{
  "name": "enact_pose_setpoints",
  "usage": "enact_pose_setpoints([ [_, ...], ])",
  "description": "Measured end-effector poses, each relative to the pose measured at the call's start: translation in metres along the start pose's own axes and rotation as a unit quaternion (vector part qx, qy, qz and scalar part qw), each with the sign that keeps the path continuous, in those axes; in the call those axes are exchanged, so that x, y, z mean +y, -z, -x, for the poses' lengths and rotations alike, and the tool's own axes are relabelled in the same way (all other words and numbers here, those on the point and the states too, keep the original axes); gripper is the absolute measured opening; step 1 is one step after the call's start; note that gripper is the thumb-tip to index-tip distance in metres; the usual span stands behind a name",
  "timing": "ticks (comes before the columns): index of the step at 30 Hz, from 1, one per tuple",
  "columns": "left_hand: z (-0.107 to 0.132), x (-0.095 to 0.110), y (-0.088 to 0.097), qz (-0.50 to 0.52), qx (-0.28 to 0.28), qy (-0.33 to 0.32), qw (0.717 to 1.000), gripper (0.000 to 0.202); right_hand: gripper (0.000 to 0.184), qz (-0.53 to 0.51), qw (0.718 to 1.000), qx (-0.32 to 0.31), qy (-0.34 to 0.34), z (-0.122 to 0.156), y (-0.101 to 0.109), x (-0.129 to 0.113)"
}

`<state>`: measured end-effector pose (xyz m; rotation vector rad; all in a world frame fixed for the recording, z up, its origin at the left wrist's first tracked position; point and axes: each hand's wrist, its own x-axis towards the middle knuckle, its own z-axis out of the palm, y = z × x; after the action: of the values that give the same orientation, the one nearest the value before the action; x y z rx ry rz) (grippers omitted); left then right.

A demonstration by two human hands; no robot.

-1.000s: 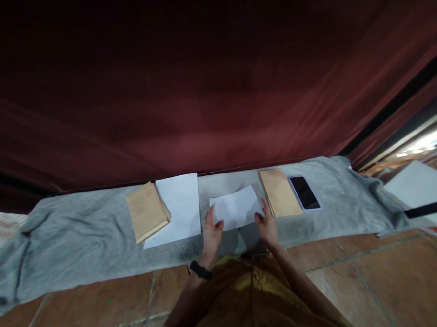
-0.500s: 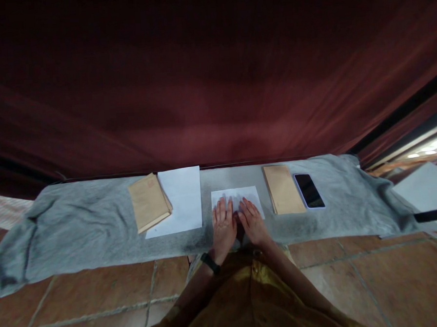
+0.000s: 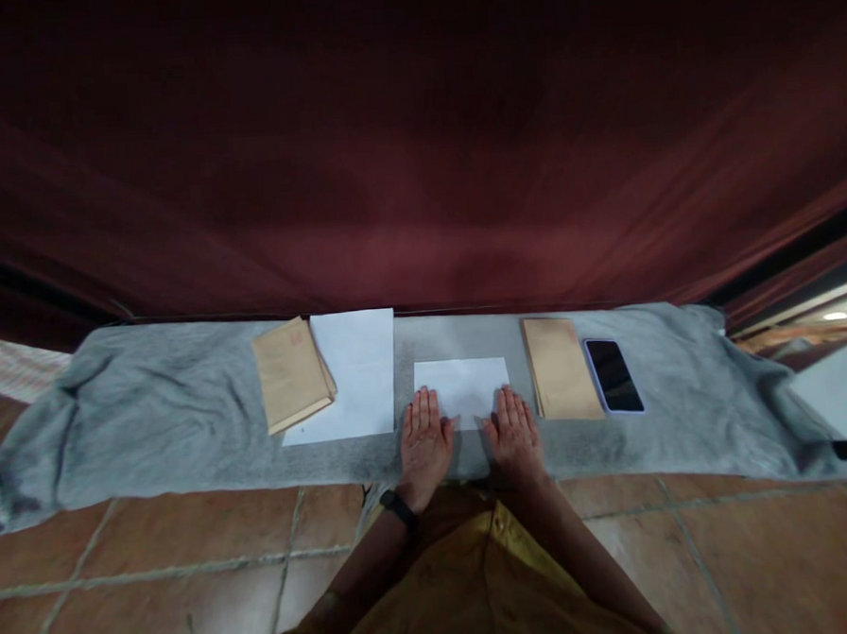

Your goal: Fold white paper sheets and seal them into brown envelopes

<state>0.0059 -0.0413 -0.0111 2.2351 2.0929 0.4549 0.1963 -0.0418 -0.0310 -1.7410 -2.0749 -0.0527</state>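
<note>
A folded white sheet of paper (image 3: 461,379) lies in front of me on the grey cloth. My left hand (image 3: 427,442) rests flat on its lower left corner, fingers stretched forward and thumb out to the side. Flat on the lower right corner lies my right hand (image 3: 513,435), its fingers also extended. Both hands press from above without gripping anything. The paper's lower corners are hidden under my palms.
Left of the folded paper are white sheets (image 3: 362,377), partly covered by brown envelopes (image 3: 291,376). More brown envelopes (image 3: 563,371) lie to the right, beside a phone (image 3: 614,375) in a purple case. Grey cloth (image 3: 180,415) covers the narrow surface; a dark red curtain (image 3: 417,194) hangs behind.
My hands have moved apart, from near the paper's middle out to its two lower corners. More of the paper's centre shows. The camera view has shifted slightly.
</note>
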Motion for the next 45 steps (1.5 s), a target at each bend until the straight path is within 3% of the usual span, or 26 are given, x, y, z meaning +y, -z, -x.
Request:
enact_pose_setpoints([
  [5,0.007,-0.007,0.002,0.046,0.017,0.041,0.998,0.062,0.07,-0.012,1.0,0.011,-0.025,0.006,0.003,0.003],
  [10,-0.007,0.005,0.005,0.062,0.019,0.027,0.998,0.062,0.066,-0.021,0.999,-0.01,-0.036,0.003,0.005,0.004],
  [13,-0.03,0.018,0.001,0.073,-0.002,-0.033,0.997,0.06,0.062,-0.036,0.999,-0.022,-0.032,-0.017,0.007,0.001],
  [16,-0.053,0.025,-0.007,0.081,-0.037,-0.092,0.992,0.059,0.059,-0.078,0.995,-0.052,0.022,-0.048,0.003,-0.008],
  [19,-0.065,0.023,-0.017,0.067,-0.059,-0.106,0.99,0.061,0.056,-0.092,0.99,-0.085,0.068,-0.073,-0.007,-0.016],
  [25,-0.066,0.012,-0.022,0.046,-0.029,-0.089,0.994,0.059,0.052,-0.037,0.992,-0.084,0.084,-0.083,-0.025,-0.017],
  [37,-0.066,-0.006,-0.019,0.068,0.016,0.011,0.998,0.061,0.059,-0.007,1.0,-0.019,0.008,-0.078,-0.029,0.013],
  [45,-0.063,-0.005,-0.011,0.066,0.023,0.02,0.997,0.059,0.059,-0.009,1.0,0.003,-0.018,-0.079,-0.024,-0.002],
])
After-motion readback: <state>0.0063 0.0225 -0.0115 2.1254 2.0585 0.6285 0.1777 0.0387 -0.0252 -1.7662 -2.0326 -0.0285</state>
